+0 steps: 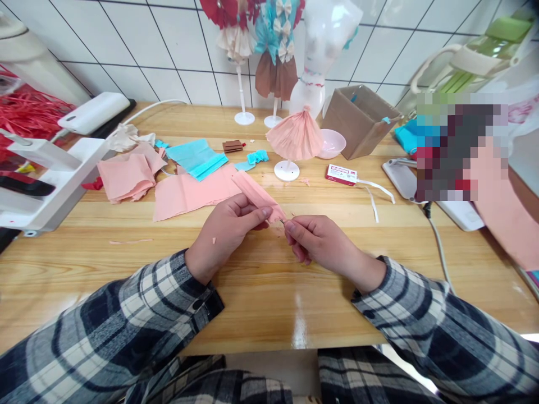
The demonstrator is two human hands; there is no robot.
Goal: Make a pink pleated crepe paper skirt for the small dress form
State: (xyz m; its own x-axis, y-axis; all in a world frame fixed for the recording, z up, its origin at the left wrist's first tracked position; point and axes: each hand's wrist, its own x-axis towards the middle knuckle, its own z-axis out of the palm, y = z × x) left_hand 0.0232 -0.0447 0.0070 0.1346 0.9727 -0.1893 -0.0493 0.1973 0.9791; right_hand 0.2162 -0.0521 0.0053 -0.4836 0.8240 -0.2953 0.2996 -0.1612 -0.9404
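My left hand [231, 230] is closed, thumb over fingers, around a folded strip of pink crepe paper [256, 192] that slants up and away to the left. At the strip's lower end, my right hand [315, 235] pinches with thumb and forefinger. A small dark tip shows between those fingertips and the paper, too small to name. Tiny pink scraps lie around this spot, and one sits on the back of my left hand. Just beyond is a small white stand wearing a pleated pink paper skirt [295, 134].
Pink paper sheets [189, 193] and a blue paper piece [197, 159] lie at left. Farther back stand dressed miniature forms [275, 76], a pink bowl [332, 145] and a cardboard box [360, 120]. A small red-and-white box [341, 175] lies right of the skirt. A phone stand [400, 180] is farther right.
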